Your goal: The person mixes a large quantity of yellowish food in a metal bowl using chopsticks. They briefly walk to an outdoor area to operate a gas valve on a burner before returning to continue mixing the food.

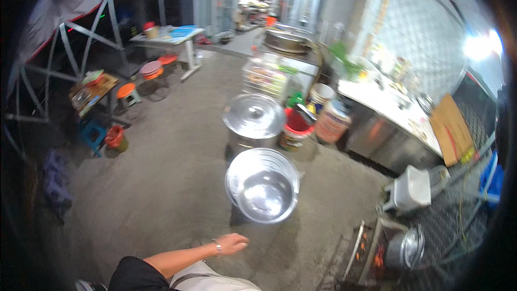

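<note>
My left hand [234,244] reaches across in front of my body, loosely extended and with nothing visible in it. A metal bracelet sits on its wrist. My right hand is out of view. Just beyond the left hand, apart from it, a wide shiny metal basin [266,196] rests tilted on or in another large round metal vessel [258,159]. Behind these stands a large metal pot [242,141] covered by a round metal lid [254,116]. A red-rimmed bucket [298,127] is beside the pot, with a dark object across its top.
A white plastic jug [332,123] and a steel counter [377,139] line the right. A white stool [412,190] stands near glowing embers [379,254] and a metal pot [408,246]. Low tables, an orange stool [128,91] and a lined bin [116,139] are left.
</note>
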`<state>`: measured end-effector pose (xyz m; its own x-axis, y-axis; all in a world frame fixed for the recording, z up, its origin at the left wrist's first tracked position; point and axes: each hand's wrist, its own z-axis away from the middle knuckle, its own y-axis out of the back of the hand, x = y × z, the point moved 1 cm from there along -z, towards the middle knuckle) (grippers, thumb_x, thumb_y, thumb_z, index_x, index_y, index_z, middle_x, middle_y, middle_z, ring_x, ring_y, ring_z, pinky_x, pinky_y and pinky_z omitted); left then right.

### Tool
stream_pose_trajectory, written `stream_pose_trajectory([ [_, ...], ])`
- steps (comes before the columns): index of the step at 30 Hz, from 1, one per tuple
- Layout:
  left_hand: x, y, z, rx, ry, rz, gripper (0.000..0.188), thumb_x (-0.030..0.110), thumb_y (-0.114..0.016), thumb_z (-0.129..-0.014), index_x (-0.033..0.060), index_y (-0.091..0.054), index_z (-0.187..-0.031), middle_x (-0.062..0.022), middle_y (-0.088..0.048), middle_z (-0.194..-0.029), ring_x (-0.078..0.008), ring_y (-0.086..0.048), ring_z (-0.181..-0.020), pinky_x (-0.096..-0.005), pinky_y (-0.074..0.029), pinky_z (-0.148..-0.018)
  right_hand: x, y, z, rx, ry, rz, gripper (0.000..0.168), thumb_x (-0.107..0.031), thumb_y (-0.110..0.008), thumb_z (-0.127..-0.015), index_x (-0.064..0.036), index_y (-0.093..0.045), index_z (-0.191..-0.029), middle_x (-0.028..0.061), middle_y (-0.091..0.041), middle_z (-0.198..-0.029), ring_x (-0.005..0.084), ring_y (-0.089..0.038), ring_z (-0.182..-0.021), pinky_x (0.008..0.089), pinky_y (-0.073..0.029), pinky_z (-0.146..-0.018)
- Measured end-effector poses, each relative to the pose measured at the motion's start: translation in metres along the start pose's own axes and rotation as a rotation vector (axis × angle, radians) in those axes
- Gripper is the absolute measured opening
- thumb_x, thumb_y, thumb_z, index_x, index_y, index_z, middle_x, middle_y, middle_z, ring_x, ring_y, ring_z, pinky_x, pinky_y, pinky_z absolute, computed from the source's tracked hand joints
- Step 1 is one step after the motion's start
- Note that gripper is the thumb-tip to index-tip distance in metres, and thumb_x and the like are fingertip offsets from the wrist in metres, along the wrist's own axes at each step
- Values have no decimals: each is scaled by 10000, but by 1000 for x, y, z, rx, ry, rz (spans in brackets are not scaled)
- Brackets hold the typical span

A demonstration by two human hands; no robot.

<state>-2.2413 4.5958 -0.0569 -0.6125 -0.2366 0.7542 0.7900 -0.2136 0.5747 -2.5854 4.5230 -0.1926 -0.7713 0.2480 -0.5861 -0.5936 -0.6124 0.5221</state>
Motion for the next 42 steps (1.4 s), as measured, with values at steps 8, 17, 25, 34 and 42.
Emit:
stream_pose_trajectory([
  [8,-278,146,258,16,705,-48,477,463,-493,-882,85,-645,-1130,-166,-639,-1171,-356,-572,-1131,-445,-436,-967,-255,-179,-133,-239,154,-61,452,-339,-456,-973,-47,-443,-1317,155,-506,-1221,306,-462,-1125,458,-361,-922],
  [17,-399,324,166,176,272,211,479,438,-487,-930,67,-599,-1213,-158,-632,-1195,-329,-585,-1121,-416,-448,-949,-483,-306,-230,-398,165,-74,392,-317,-477,-971,-33,-500,-1240,144,-544,-1108,283,-508,-1008,424,-401,-838],
  [25,-416,562,-26,314,73,389,424,345,-489,-952,27,-584,-1216,-149,-636,-1193,-297,-600,-1094,-391,-458,-945,-614,-324,-381,-418,-30,9,348,-298,-496,-968,-21,-552,-1172,134,-578,-1007,262,-549,-904,394,-436,-764],
  [34,-659,557,39,348,1379,439,322,300,-481,-911,42,-675,-907,-186,-650,-945,-326,-635,-875,-479,-468,-754,-847,-331,-616,-443,101,-142,312,-276,-516,-966,-8,-609,-1096,122,-616,-894,239,-595,-787,359,-476,-681],
  [42,-761,680,70,-21,1487,435,366,346,-426,-983,100,-480,-1249,-123,-464,-1260,-288,-463,-1121,-431,-346,-969,-1006,-374,-821,-373,218,-397,253,-203,-636,-869,-32,-623,-683,50,-616,-645,200,-609,-593,332,-482,-528],
])
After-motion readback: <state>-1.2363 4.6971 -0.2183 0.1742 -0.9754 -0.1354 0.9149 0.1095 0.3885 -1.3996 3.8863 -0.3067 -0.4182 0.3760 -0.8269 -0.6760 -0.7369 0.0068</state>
